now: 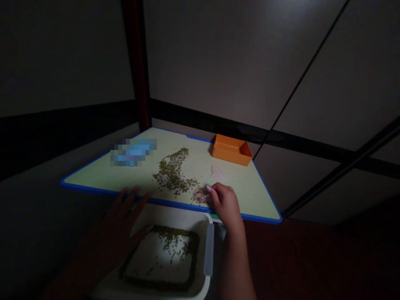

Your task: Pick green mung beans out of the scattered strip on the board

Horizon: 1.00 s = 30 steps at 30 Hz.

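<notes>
Mung beans (pixel 172 171) | right hand (pixel 225 203) curled shut by pink grains (pixel 200 196) | left hand (pixel 120 228) open

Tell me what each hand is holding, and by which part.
The left hand holds nothing, fingers spread at the board's edge. The right hand is bunched beside a pink pile; whether its grip holds any grains cannot be told.

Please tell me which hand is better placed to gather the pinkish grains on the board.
Probably the right hand: its fingertips are beside the pinkish grains on the pale green, blue-rimmed board. The left hand sits farther off, at the board's near edge above the white plastic tray of green beans.
</notes>
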Each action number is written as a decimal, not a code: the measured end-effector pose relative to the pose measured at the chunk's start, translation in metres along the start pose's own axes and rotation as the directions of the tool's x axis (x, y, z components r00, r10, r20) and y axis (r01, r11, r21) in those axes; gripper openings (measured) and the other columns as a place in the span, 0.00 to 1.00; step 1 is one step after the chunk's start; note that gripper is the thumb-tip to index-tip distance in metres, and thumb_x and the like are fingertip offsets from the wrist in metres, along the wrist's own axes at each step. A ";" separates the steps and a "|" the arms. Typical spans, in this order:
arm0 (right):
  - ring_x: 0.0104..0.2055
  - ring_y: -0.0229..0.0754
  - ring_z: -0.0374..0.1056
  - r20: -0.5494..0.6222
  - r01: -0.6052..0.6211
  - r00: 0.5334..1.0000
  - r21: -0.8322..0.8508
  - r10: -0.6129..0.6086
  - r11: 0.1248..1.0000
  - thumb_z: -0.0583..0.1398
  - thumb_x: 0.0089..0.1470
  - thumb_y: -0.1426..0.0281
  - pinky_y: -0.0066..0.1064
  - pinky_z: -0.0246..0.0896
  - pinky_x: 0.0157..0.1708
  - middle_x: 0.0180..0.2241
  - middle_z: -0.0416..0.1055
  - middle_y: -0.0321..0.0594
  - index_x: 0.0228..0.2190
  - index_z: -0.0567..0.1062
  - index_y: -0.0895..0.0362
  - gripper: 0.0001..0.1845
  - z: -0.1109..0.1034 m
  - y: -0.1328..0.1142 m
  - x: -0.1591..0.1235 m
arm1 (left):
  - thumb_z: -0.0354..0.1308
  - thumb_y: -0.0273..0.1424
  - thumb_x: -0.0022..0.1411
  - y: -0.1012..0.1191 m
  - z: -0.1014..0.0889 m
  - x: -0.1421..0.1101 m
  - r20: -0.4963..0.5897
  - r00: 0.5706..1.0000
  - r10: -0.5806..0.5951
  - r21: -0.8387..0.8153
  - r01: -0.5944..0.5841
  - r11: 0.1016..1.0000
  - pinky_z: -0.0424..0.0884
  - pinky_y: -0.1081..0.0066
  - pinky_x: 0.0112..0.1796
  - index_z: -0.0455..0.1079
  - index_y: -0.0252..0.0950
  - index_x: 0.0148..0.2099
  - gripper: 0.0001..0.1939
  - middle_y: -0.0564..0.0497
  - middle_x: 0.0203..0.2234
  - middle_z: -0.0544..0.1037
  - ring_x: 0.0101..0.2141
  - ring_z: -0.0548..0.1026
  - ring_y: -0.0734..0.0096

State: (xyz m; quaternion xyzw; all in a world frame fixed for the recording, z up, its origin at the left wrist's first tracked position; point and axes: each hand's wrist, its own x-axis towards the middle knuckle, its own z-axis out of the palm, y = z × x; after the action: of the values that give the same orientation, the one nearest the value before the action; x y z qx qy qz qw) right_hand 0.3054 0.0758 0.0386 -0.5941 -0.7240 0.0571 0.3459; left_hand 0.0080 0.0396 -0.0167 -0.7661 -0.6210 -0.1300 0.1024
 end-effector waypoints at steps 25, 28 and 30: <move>0.30 0.41 0.65 0.023 -0.017 1.000 0.213 0.012 0.977 0.55 0.64 0.65 0.30 0.53 0.34 0.24 0.72 0.36 0.24 0.72 0.55 0.17 -0.017 0.022 -0.009 | 0.47 0.50 0.63 -0.005 0.011 -0.001 -0.057 0.998 0.025 0.026 -0.023 0.999 0.68 0.43 0.58 0.52 0.43 0.70 0.36 0.38 0.70 0.57 0.70 0.52 0.42; 0.29 0.41 0.65 0.022 -0.005 1.000 0.201 0.001 0.979 0.55 0.64 0.65 0.30 0.52 0.35 0.24 0.72 0.36 0.24 0.72 0.55 0.17 -0.015 0.022 -0.009 | 0.48 0.50 0.63 -0.006 0.013 -0.001 -0.065 0.998 0.024 0.035 -0.022 0.999 0.68 0.44 0.58 0.51 0.44 0.71 0.37 0.40 0.71 0.56 0.70 0.51 0.44; 0.30 0.41 0.64 0.022 -0.009 1.000 0.191 0.005 0.982 0.56 0.64 0.65 0.30 0.52 0.36 0.23 0.72 0.36 0.24 0.71 0.54 0.16 -0.014 0.020 -0.008 | 0.48 0.50 0.63 -0.006 0.011 -0.001 -0.059 0.998 0.026 0.038 -0.024 0.999 0.69 0.44 0.57 0.50 0.44 0.71 0.37 0.40 0.71 0.56 0.70 0.51 0.45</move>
State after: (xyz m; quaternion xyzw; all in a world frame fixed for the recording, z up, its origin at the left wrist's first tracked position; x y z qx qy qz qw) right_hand 0.3303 0.0694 0.0361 -0.5601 -0.7167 0.1341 0.3933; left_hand 0.0028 0.0438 -0.0277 -0.7675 -0.6105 -0.1399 0.1369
